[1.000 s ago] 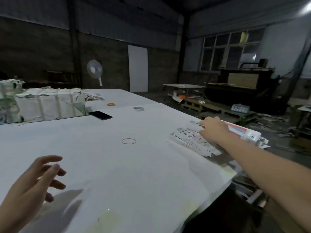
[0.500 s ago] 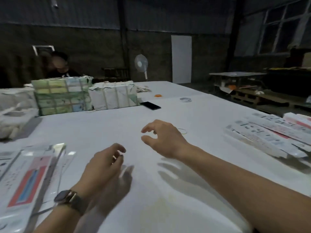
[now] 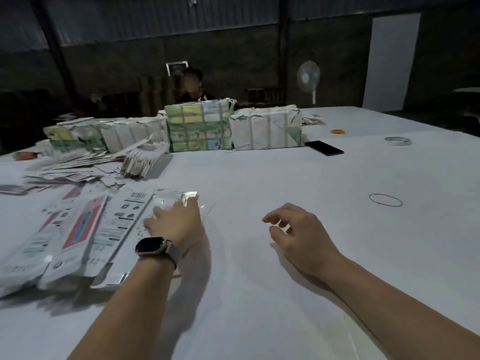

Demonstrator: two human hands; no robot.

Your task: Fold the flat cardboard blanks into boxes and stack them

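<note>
Resting left hand (image 3: 176, 224) on blank (image 3: 85, 229) — right hand (image 3: 298, 237) loosely curled, empty.

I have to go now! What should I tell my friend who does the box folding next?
Left hand: fingers resting on the right edge of the flat blanks; no firm grip that I can see.
Right hand: holding nothing, fingers loosely curled over the bare white table.
The blanks lie in a pile at the left.
No folded box or stack shows in this view.
Left to do: lift one blank, fold it, stack it, repeat.
</note>
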